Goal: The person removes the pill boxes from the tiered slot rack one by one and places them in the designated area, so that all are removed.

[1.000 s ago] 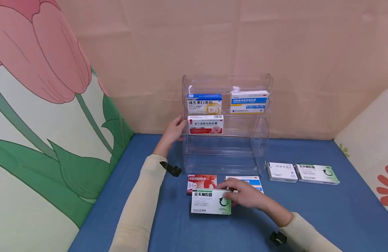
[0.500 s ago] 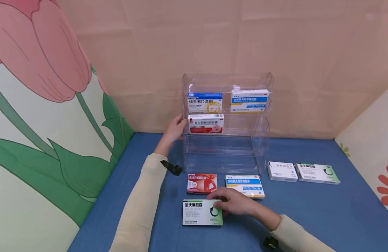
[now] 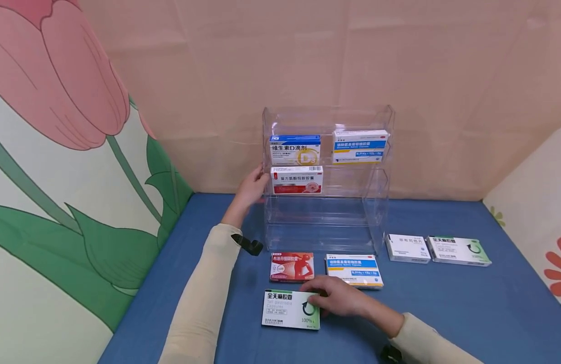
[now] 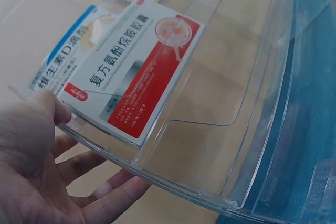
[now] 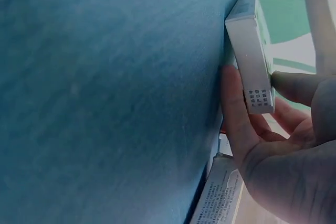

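My right hand (image 3: 337,298) pinches the right end of a white-and-green medicine box (image 3: 290,309) low over the table. The thumb lies on its face, with fingers beneath, as the right wrist view shows. My left hand (image 4: 58,166) grips the left side of a clear acrylic display rack (image 3: 323,237), thumb at the edge and fingers behind the panel. On the rack's upper tier sit a blue-and-white vitamin D box (image 3: 295,150) and a blue-striped white box (image 3: 359,147). A red-and-white capsule box (image 3: 296,180) stands one tier below, at the left.
A red medicine box (image 3: 292,266) and a blue-striped box (image 3: 354,271) lie in front of the rack. Right of it lie a small white box (image 3: 407,248) and another white-and-green box (image 3: 459,251). A blue cloth (image 3: 444,313) covers the table.
My right hand has brought the white-and-green box toward me and slightly left, lowering it and uncovering the red and blue-striped boxes behind. My left hand stays on the rack.
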`<state>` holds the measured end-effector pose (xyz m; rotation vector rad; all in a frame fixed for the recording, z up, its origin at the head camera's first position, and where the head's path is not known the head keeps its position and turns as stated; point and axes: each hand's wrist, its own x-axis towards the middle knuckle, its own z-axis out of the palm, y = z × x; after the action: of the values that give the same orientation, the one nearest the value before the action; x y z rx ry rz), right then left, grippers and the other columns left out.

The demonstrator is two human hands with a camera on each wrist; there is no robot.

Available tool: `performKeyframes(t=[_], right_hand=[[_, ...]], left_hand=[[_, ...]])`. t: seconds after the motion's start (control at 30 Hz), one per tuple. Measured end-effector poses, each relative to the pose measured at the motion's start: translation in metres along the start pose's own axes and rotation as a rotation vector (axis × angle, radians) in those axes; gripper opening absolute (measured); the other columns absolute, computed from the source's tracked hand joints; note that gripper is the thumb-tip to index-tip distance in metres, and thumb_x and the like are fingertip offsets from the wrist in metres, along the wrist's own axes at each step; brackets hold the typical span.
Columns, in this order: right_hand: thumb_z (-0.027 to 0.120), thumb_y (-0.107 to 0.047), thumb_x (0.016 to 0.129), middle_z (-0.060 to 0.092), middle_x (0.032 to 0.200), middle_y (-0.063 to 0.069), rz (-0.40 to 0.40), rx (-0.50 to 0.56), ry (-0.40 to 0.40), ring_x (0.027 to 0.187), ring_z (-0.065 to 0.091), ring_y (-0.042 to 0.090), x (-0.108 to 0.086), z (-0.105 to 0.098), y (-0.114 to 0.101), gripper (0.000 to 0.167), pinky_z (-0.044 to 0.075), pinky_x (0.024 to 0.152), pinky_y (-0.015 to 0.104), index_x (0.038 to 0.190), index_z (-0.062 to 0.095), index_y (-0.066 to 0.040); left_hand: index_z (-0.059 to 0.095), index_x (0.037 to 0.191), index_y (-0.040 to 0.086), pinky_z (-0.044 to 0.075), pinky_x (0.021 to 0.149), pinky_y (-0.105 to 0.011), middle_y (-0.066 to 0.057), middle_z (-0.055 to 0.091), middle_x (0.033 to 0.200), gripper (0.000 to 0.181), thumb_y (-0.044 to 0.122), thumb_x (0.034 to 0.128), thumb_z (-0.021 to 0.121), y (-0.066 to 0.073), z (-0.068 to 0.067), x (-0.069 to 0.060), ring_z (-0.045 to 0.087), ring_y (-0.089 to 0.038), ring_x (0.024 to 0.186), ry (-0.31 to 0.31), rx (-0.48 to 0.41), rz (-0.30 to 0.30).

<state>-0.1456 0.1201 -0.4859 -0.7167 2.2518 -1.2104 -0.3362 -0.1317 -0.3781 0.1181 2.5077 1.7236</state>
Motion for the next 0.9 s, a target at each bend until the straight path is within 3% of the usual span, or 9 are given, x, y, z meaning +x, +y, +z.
performKeyframes(t=[0.2,0.27,0.4,0.63,0.9], right_hand=[[0.067,-0.022,0.098,0.067,0.125,-0.001,-0.082,-0.282,0.055,0.107,0.06,0.011,-0.001,0.0,0.0,0.031,0.055,0.092,0.033,0.129,0.07,-0.018],[0.069,-0.023,0.097,0.068,0.125,-0.002,-0.08,-0.348,0.07,0.11,0.061,0.012,-0.002,-0.001,-0.003,0.032,0.054,0.097,0.039,0.128,0.071,-0.019],[0.071,-0.023,0.095,0.068,0.122,-0.004,-0.077,-0.405,0.105,0.107,0.062,0.013,-0.005,-0.007,-0.01,0.031,0.055,0.093,0.04,0.126,0.072,-0.019],[0.07,-0.017,0.095,0.069,0.118,0.004,-0.072,-0.4,0.161,0.087,0.059,0.009,-0.011,-0.028,-0.017,0.032,0.054,0.072,0.028,0.127,0.07,-0.013],[0.072,-0.018,0.094,0.068,0.125,0.009,-0.111,-0.477,0.243,0.093,0.067,0.012,-0.012,-0.059,-0.036,0.039,0.056,0.071,0.023,0.133,0.066,-0.011]], left_hand=[[0.026,0.161,0.034,0.057,0.09,-0.055,-0.007,0.045,0.155,0.06,0.04,0.1047,0.044,-0.001,0.0,0.0,0.051,-0.035,0.132,-0.002,-0.001,0.0],[0.026,0.161,0.034,0.057,0.091,-0.055,-0.007,0.046,0.154,0.06,0.04,0.1044,0.044,-0.001,0.0,0.0,0.051,-0.035,0.131,0.001,-0.004,-0.005],[0.026,0.161,0.034,0.056,0.091,-0.056,-0.007,0.047,0.153,0.06,0.04,0.1042,0.045,-0.002,0.001,0.001,0.051,-0.035,0.13,0.004,-0.001,-0.003],[0.027,0.161,0.034,0.057,0.09,-0.054,-0.009,0.048,0.152,0.059,0.04,0.1048,0.044,-0.002,0.001,0.0,0.053,-0.036,0.128,0.009,0.006,0.009],[0.027,0.161,0.034,0.057,0.09,-0.054,-0.009,0.048,0.151,0.06,0.04,0.1041,0.045,-0.002,0.001,0.0,0.053,-0.036,0.129,0.012,0.011,0.01]])
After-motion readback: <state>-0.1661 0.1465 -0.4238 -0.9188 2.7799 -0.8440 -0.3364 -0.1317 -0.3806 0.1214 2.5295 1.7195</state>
